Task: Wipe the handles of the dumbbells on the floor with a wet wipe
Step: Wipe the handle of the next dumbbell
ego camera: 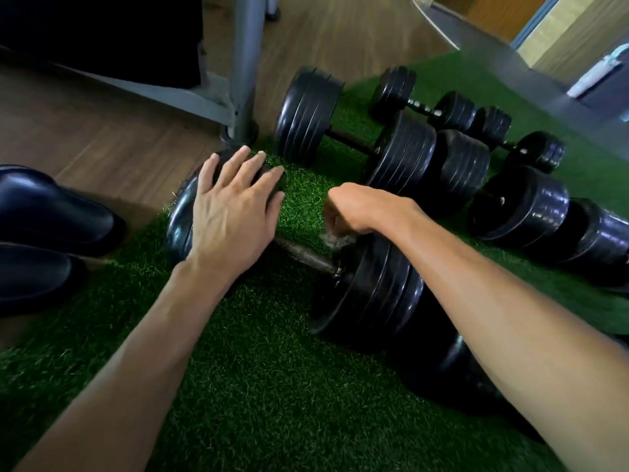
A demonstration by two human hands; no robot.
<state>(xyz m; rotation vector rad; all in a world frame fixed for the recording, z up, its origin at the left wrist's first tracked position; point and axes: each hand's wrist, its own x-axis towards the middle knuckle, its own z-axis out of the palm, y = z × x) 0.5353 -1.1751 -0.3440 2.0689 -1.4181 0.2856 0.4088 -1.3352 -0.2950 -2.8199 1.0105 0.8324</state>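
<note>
A black dumbbell lies on green turf in front of me, its metal handle (pixel 303 255) running between two stacks of plates. My left hand (pixel 231 209) rests flat, fingers spread, on the left plate stack (pixel 178 223). My right hand (pixel 354 209) is closed around a crumpled whitish wet wipe (pixel 335 239), pressed on the handle next to the right plate stack (pixel 377 291). Most of the wipe is hidden under the fingers.
More black dumbbells lie behind: a large one (pixel 354 139) and smaller ones (pixel 425 109) to the right. A grey metal frame post (pixel 246 63) stands at the turf's edge. Two dark shoes (pixel 51 212) sit on the left. Wood floor (pixel 102 137) lies beyond the turf (pixel 258 386).
</note>
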